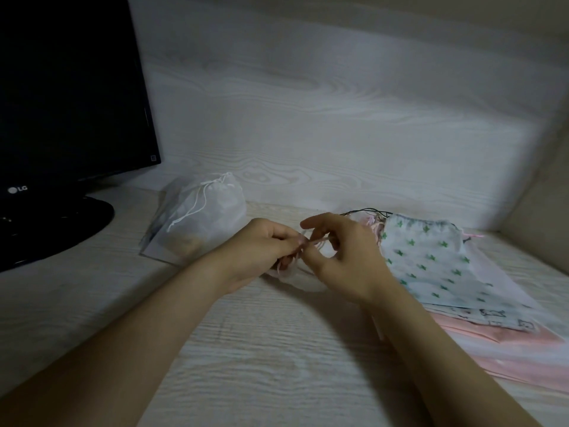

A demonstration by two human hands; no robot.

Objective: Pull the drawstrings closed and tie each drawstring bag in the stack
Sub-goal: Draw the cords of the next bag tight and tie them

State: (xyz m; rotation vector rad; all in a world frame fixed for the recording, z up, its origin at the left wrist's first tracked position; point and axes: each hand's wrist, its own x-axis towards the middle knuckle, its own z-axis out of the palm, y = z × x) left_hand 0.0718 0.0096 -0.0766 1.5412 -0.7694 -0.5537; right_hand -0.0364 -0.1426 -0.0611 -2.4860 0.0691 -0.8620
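**Observer:** Which step is in hand?

**Operator:** Tying, by my judgement. Both grips meet over a small pale bag [294, 277] lying on the desk [261, 359], centre front. My left grip [261, 248] pinches the pink drawstring [312, 241] with its fingers curled. My right grip [341, 257] holds the same cord among curled fingers, with the forefinger raised free. I cannot tell whether the bag's mouth is fully gathered, because my hands hide it.

**Observer:** What does the next move call for?

**Operator:** Likely passing a cord end through the loop and drawing it snug. That calls for gentle, opposed pulls. The cord is thin and the fabric looks light, so the bag may lift.

**Observer:** What is around, and what is in the way?

**Operator:** The stack [508, 349] lies just right of my right grip, with a cactus-print bag [431, 260] on top and pink bags beneath. A translucent white bag [206, 217], its cord drawn, rests beyond my left grip near the monitor [70, 103]. Loose cords at the stack's far edge lie close to my right grip and could snag. The dim light blurs the knot.
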